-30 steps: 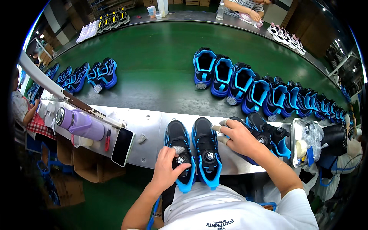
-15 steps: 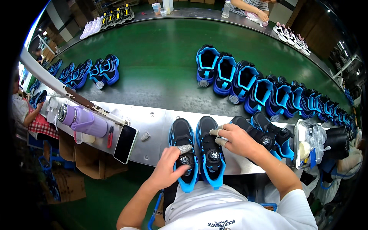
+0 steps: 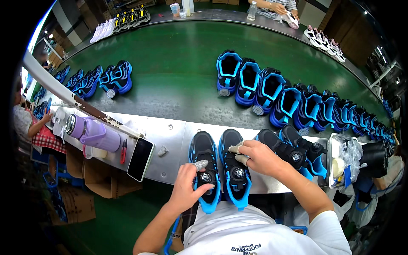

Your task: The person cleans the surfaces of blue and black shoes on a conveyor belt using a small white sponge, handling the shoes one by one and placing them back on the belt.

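I see the left hand [image 3: 187, 189] cupped against the left shoe [image 3: 204, 170] with a taped fingertip at its dial, the right hand [image 3: 259, 157] curled loosely on the right shoe [image 3: 234, 170], both shoes side by side on the metal bench [image 3: 170, 144].

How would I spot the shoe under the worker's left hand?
Find the steel ledge before the green belt. Two black-and-blue shoes stand side by side at the worker's chest. It is the left shoe, the one under the left hand's covered fingertip, nearer the phone.
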{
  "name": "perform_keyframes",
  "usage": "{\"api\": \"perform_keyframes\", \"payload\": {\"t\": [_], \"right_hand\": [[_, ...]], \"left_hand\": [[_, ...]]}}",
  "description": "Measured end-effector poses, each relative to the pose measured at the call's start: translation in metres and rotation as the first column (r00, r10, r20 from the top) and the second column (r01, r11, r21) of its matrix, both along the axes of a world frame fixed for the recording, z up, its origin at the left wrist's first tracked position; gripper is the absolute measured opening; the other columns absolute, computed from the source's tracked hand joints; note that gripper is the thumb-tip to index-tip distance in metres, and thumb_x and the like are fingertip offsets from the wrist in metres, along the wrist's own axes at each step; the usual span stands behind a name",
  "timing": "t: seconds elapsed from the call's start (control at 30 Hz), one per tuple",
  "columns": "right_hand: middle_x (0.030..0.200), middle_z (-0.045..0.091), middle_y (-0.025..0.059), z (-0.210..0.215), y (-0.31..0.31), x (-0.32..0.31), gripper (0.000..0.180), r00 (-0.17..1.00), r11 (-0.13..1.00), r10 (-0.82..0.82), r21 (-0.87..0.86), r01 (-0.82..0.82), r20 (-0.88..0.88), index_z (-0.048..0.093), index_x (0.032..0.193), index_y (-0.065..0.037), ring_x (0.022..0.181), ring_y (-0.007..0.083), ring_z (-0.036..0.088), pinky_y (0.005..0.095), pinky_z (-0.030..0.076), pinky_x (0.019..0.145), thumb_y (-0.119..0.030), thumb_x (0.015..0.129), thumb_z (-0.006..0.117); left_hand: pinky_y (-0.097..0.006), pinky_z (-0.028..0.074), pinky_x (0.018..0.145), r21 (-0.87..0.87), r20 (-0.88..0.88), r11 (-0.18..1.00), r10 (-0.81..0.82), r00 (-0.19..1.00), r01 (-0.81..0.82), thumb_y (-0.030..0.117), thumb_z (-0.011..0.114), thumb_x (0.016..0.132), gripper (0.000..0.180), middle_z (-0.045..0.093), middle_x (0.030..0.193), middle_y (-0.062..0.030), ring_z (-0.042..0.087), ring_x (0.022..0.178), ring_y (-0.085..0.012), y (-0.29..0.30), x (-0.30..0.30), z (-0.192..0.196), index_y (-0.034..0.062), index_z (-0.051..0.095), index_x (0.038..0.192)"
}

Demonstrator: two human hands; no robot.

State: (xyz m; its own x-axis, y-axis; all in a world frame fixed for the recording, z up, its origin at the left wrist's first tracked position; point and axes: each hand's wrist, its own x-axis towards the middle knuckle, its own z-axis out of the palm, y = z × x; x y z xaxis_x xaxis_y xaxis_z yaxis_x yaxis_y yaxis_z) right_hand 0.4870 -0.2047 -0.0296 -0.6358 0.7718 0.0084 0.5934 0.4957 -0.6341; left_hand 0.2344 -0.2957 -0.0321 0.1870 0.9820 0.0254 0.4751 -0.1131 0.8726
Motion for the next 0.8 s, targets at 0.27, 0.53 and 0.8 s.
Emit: {"api": "perform_keyframes", "payload": {"t": [0.27,0.53,0.8], "right_hand": [[0.098,0.064,0.0139,-0.004,-0.003,0.007,0.034,0.998,0.998,-0.058,0.017,0.057,0.027,0.064,0.122,-0.009,0.09,0.032,0.063,0.0399,0.052,0.079,-0.016,0.088,0.066],[0.094,0.064,0.031,-0.007,-0.048,0.002,0.053,0.949,0.869,-0.299,-0.381,0.315,0.101,0.032,0.148,-0.015,0.088,0.0475,0.062,0.0505,0.047,0.079,-0.029,0.099,0.047],[0.128,0.047,0.026,-0.039,-0.038,0.084,0.061,0.796,0.856,-0.377,0.506,0.105,0.474,0.056,0.132,-0.024,0.118,0.0475,0.045,0.0582,0.032,0.101,-0.025,0.074,0.074]], "left_hand": [[-0.042,0.047,0.089,0.281,-0.212,0.958,0.008,0.977,0.053,0.011,0.072,0.077,0.039,0.061,0.12,-0.0154,0.056,0.104,-0.0331,-0.024,0.0,0.01,0.0038,0.066,0.114],[-0.046,0.053,0.077,-0.097,-0.459,0.94,-0.334,0.823,0.327,0.056,0.064,0.083,0.055,0.058,0.099,-0.0285,0.061,0.094,-0.0405,-0.045,0.055,0.01,0.0123,0.065,0.116],[-0.038,0.049,0.064,0.108,-0.239,0.99,-0.061,0.969,0.089,0.036,0.074,0.08,0.033,0.063,0.075,-0.015,0.063,0.069,-0.0306,0.061,-0.012,0.043,0.0047,0.071,0.088]]}}
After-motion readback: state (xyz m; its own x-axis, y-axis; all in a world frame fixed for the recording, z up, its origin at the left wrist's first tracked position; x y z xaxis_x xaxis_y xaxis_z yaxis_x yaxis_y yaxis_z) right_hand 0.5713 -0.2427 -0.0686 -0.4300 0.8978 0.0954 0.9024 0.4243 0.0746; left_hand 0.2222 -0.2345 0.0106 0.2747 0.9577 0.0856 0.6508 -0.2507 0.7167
